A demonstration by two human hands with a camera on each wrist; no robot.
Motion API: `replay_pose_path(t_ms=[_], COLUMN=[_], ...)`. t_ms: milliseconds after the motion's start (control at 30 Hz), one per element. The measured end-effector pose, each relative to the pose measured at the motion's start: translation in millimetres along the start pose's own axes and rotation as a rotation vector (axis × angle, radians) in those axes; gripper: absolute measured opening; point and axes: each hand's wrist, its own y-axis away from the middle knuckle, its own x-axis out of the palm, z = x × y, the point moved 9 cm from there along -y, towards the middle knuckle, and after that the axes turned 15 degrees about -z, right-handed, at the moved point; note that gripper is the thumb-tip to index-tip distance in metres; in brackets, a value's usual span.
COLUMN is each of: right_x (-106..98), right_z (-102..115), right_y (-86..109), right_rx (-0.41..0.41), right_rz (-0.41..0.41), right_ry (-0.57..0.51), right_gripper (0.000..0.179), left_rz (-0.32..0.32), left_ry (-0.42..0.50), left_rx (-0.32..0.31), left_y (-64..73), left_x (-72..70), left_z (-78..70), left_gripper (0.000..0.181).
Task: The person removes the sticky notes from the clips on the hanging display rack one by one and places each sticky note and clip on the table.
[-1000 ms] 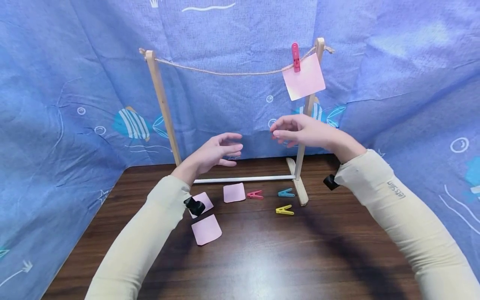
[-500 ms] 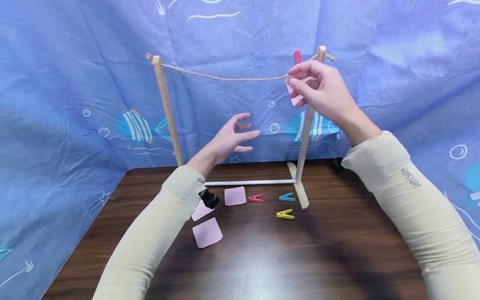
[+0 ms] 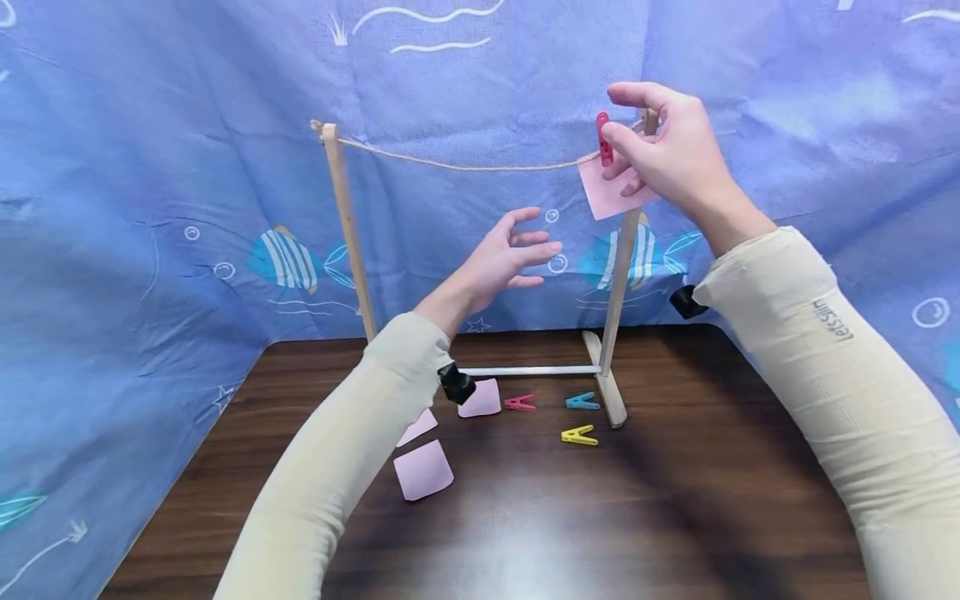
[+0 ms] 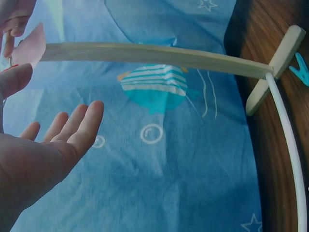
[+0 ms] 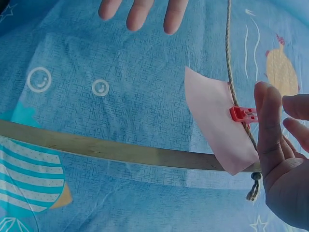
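A pink paper square [image 3: 602, 196] hangs near the right end of the rope [image 3: 457, 167], held there by a red clothespin [image 3: 602, 132]. My right hand [image 3: 686, 154] is raised beside this clothespin, thumb close to its upper end and index finger spread apart above. In the right wrist view, fingers partly cover the outer end of the clothespin [image 5: 244, 114]; whether they touch it I cannot tell. Lower and to the left, my left hand [image 3: 498, 258] hovers below the rope, palm inward, fingers spread, holding nothing.
A wooden frame with a left post [image 3: 348, 225], right post [image 3: 619, 292] and white bottom bar [image 3: 532, 370] carries the rope. On the dark table [image 3: 600, 517] lie several pink paper squares [image 3: 424, 471], plus red [image 3: 521, 403], blue [image 3: 582, 401] and yellow [image 3: 580, 435] clothespins.
My right hand has risen from below the hanging paper to the red clothespin's side, and its fingers have spread. My left hand has moved up and to the right. The view has shifted slightly.
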Motion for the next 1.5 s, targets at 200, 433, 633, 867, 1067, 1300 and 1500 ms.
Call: replay_pose_path(t_ms=[200,433,633,867,1067,1300,1500], right_x=[6,13,10,8,9,12,13], right_z=[-2,-3,-3,0,-3,-10,-15], right_y=[-6.6,-16.6,-19.9,-22.1,-23.7,-25.8,-26.1], right_rx=[0.008,0.045,0.023,-0.004,0.009,0.06,0.128], right_rz=[0.037,0.043,-0.006,-0.045,-0.051,-0.029,0.0], right_ry=[0.053,0.067,0.097,0.059,0.024,-0.138,-0.307], right_gripper=[0.049,0.048,0.047,0.034,0.019,0.017,0.021], left_rz=[-0.043,-0.057,-0.048,-0.053,-0.065,-0.096,-0.123], left_ry=[0.206,0.308,0.301,0.273,0.253,0.216,0.23], left_rx=[-0.029,-0.027,-0.032,-0.026,-0.026,-0.009,-0.007], left_y=[-11.9,-22.2,-22.5,-23.4,-27.8,-31.7,-33.9], left_x=[6.4,14.2,25.7,26.8,26.4,26.6,25.4], left_z=[-5.2,-15.7,-16.8,-20.1,-19.3,-20.5,-18.9], left_gripper=[0.066,0.061,0.062,0.061,0.068,0.067,0.069])
